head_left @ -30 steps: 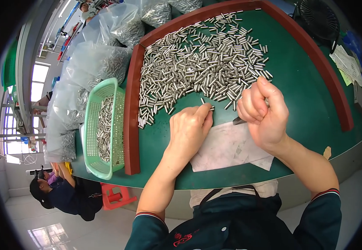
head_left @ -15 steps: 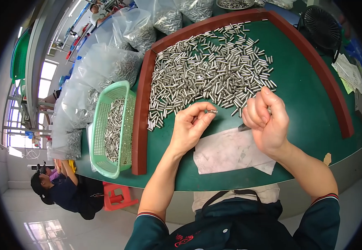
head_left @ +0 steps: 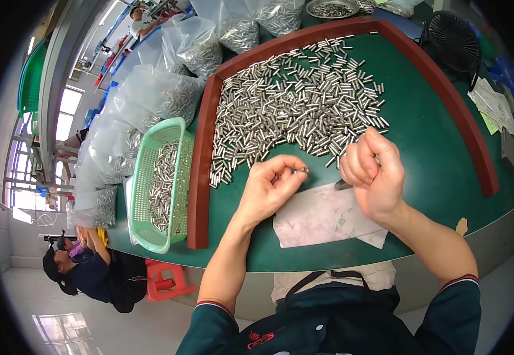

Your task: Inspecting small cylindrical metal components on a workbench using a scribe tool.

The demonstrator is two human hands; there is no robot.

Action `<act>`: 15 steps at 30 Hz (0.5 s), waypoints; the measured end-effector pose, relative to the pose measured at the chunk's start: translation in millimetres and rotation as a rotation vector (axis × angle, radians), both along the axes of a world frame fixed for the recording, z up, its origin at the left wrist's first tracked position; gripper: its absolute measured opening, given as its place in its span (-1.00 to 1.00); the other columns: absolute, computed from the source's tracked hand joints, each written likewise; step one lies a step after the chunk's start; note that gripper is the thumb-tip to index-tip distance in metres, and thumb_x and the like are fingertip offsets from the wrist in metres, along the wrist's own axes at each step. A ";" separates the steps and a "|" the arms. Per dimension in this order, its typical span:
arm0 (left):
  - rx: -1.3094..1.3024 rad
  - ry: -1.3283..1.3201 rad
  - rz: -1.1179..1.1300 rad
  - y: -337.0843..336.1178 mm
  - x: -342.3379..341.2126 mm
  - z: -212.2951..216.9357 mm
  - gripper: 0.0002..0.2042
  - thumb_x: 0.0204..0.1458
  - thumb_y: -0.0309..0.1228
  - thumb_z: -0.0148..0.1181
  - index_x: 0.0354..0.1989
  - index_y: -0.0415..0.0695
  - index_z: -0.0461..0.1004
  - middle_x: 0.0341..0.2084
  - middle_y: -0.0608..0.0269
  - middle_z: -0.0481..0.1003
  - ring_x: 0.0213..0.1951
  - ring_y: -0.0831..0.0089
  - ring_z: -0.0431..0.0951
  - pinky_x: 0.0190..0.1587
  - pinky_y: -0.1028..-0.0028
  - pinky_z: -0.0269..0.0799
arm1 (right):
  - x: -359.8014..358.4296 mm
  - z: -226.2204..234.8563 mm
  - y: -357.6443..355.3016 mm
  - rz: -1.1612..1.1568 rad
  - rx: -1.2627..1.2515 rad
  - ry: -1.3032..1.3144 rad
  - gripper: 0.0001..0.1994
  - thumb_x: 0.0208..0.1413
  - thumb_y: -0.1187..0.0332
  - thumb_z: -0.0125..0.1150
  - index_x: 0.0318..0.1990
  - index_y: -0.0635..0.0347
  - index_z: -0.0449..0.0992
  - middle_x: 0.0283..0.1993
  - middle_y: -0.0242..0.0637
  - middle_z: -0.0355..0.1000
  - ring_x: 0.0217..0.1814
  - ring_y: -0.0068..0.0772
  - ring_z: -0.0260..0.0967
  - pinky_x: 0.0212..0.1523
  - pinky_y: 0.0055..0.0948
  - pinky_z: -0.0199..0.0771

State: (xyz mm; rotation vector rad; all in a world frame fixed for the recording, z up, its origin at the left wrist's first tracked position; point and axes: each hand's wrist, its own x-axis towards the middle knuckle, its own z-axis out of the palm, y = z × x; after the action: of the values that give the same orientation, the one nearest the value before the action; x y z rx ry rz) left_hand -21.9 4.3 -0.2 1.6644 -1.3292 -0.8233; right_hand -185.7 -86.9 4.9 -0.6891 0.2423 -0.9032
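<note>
My left hand (head_left: 270, 188) pinches a small metal pin (head_left: 300, 170) between thumb and fingertips, just above a white paper sheet (head_left: 322, 216). My right hand (head_left: 374, 175) is curled around a thin dark tool (head_left: 343, 185) whose tip points left toward the pin. Both hands hover at the near edge of a large heap of short silver metal pins (head_left: 295, 109) spread on a green work surface (head_left: 440, 160) with a raised brown rim (head_left: 199, 177).
A pale green plastic basket (head_left: 144, 195) with more pins stands left of the rim. Clear bags of pins (head_left: 150, 100) pile up behind it. A black fan (head_left: 452, 41) and papers (head_left: 493, 103) are at the far right. A person (head_left: 82, 269) sits lower left.
The view shifted slightly. My left hand lifted a pin off the surface and curled toward my right hand, which stayed with its tool near the paper.
</note>
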 end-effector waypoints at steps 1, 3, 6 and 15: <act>0.117 -0.032 -0.053 1.6 -5.5 6.8 -0.94 -0.16 -0.55 0.13 -0.47 -0.24 0.44 -0.82 0.60 0.10 -0.71 0.80 0.03 -0.68 0.67 -0.08 | -0.9 0.5 -0.4 0.000 -0.003 0.002 -0.55 0.13 0.25 -0.27 -0.82 0.07 -0.02 -0.85 -0.47 -0.08 -0.80 -0.67 -0.28 -0.76 -0.59 -0.27; 0.170 -0.224 -0.146 6.1 -16.5 13.0 -0.93 -0.22 -0.53 0.14 -0.53 -0.25 0.45 -0.87 0.51 0.01 -0.74 0.74 0.00 -0.70 0.61 -0.06 | 0.7 1.6 0.7 0.009 0.011 0.003 -0.56 0.13 0.26 -0.26 -0.82 0.07 -0.01 -0.85 -0.47 -0.08 -0.80 -0.67 -0.28 -0.76 -0.60 -0.27; 0.211 -0.281 -0.108 8.0 -21.5 12.6 -0.91 -0.25 -0.55 0.17 -0.52 -0.27 0.44 -0.87 0.48 0.00 -0.75 0.71 0.01 -0.71 0.59 -0.03 | 6.6 -0.6 1.7 0.044 0.025 -0.019 -0.56 0.12 0.27 -0.26 -0.82 0.09 0.00 -0.85 -0.48 -0.09 -0.80 -0.67 -0.26 -0.76 -0.60 -0.27; 0.219 -0.374 -0.098 9.6 -23.9 11.5 -0.91 -0.25 -0.50 0.17 -0.54 -0.22 0.43 -0.91 0.28 0.16 -0.83 0.43 0.20 -0.70 0.46 0.13 | 10.0 -6.8 8.7 0.106 -0.037 0.069 -0.55 0.15 0.24 -0.38 -0.82 0.06 0.00 -0.86 -0.48 -0.10 -0.80 -0.64 -0.31 -0.73 -0.57 -0.23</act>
State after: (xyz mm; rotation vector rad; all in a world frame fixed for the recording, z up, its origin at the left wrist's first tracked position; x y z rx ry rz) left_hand -45.8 13.9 11.3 2.0108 -1.6320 -0.7590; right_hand -175.7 -78.2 -1.9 -0.7616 0.2488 -0.7853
